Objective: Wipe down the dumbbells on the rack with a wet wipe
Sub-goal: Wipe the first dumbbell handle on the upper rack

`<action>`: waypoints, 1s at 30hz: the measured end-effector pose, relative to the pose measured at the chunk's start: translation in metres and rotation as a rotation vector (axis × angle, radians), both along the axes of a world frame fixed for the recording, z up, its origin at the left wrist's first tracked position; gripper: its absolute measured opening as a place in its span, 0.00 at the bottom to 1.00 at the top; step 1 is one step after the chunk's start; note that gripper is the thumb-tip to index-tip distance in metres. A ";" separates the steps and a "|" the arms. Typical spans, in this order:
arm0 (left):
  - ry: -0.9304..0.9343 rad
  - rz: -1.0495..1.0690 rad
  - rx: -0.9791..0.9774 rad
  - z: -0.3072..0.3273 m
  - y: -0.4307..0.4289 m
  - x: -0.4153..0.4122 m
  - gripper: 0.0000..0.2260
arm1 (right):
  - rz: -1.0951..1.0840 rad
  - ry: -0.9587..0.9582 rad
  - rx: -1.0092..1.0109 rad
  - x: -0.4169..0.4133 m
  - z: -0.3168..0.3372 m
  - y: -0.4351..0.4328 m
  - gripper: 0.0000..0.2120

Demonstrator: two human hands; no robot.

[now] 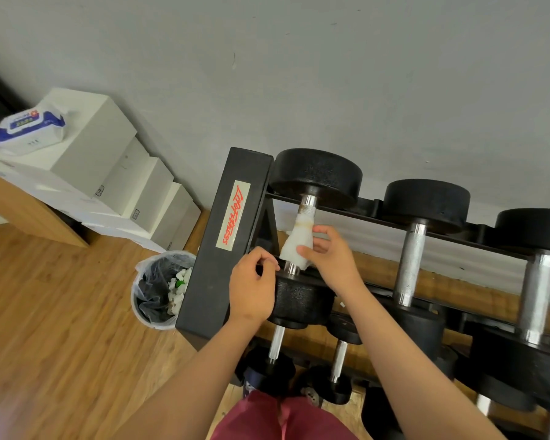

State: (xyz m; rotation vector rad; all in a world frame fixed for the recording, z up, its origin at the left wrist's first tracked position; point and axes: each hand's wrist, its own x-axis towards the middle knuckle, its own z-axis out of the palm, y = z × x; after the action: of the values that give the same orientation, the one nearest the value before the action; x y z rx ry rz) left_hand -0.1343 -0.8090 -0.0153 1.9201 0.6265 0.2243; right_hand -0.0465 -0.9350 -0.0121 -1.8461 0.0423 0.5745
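Observation:
A black dumbbell (316, 176) lies at the left end of the black rack's (226, 236) top tier. A white wet wipe (299, 239), stained brown near its top, is wrapped round the dumbbell's metal handle. My right hand (332, 258) pinches the wipe's lower edge between thumb and fingers. My left hand (253, 287) hovers just left of the handle, over the near weight head, with fingers loosely curled and nothing in them. Two more dumbbells (416, 249) (537, 281) lie to the right on the same tier.
A bin (161, 290) lined with a bag and holding used wipes stands on the wood floor left of the rack. A wet wipe pack (29, 128) sits on stacked white boxes (108, 173) by the wall. Smaller dumbbells (275, 360) rest on the lower tier.

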 end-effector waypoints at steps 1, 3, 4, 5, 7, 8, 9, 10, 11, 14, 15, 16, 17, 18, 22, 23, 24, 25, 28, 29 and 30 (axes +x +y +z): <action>0.006 -0.001 0.001 0.000 0.000 0.000 0.13 | 0.038 0.016 -0.020 -0.001 -0.001 0.000 0.25; 0.017 -0.001 0.003 0.000 0.000 0.000 0.13 | 0.103 0.038 -0.063 -0.004 -0.003 0.000 0.28; 0.019 -0.001 0.005 0.000 0.001 0.000 0.12 | 0.114 0.045 -0.072 -0.005 -0.003 0.001 0.29; 0.020 -0.002 0.007 0.000 0.001 0.000 0.12 | 0.112 0.049 -0.078 -0.005 -0.004 0.001 0.29; 0.018 -0.004 0.011 -0.001 0.001 0.000 0.12 | 0.090 0.053 -0.071 -0.004 -0.004 0.002 0.27; 0.016 -0.004 0.012 -0.001 0.001 0.000 0.12 | 0.074 0.043 -0.065 -0.004 -0.004 0.002 0.24; 0.013 -0.005 0.012 -0.001 0.001 0.000 0.12 | 0.048 0.018 -0.057 -0.004 -0.004 0.001 0.20; 0.010 -0.005 0.010 -0.002 0.001 0.000 0.12 | 0.011 -0.016 -0.051 -0.005 -0.004 -0.001 0.14; 0.010 -0.007 0.008 -0.002 0.002 -0.001 0.12 | -0.030 -0.043 -0.049 -0.006 -0.002 -0.004 0.08; 0.021 -0.011 0.007 -0.001 0.002 -0.001 0.11 | -0.064 0.067 0.079 -0.002 0.007 -0.022 0.07; 0.023 -0.013 0.009 -0.001 0.002 -0.001 0.11 | -0.019 0.141 0.139 0.001 0.011 -0.028 0.09; 0.026 -0.015 0.009 -0.001 0.002 -0.001 0.11 | 0.043 0.197 0.168 0.004 0.016 -0.032 0.11; 0.031 -0.016 0.009 -0.001 0.002 -0.001 0.10 | 0.110 0.221 0.144 0.007 0.018 -0.032 0.11; 0.036 -0.017 0.009 0.000 0.002 -0.001 0.10 | 0.139 0.221 0.096 0.009 0.018 -0.029 0.10; 0.037 -0.019 0.012 -0.001 0.002 -0.001 0.10 | -0.046 0.182 -0.041 0.013 0.007 -0.011 0.12; 0.036 -0.019 0.012 -0.001 0.002 -0.001 0.10 | -0.068 0.163 -0.052 0.011 0.005 -0.009 0.12; 0.033 -0.020 0.012 -0.001 0.002 -0.001 0.10 | -0.071 0.136 -0.065 0.009 0.003 -0.007 0.11; 0.028 -0.021 0.012 -0.001 0.002 -0.001 0.11 | -0.067 0.108 -0.068 0.006 0.001 -0.007 0.09; 0.015 -0.021 0.016 -0.001 0.002 -0.001 0.11 | -0.032 0.102 -0.070 0.001 0.004 -0.010 0.05; 0.013 -0.021 0.017 -0.001 0.002 -0.001 0.12 | -0.008 0.144 -0.055 0.000 0.004 -0.011 0.05; 0.013 -0.020 0.017 -0.001 0.002 -0.001 0.12 | 0.018 0.205 -0.022 0.000 0.006 -0.013 0.08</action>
State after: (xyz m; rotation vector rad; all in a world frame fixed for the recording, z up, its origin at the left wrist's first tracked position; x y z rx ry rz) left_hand -0.1355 -0.8069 -0.0163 1.9449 0.6156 0.2053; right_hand -0.0464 -0.9479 -0.0061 -1.8046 0.1692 0.7769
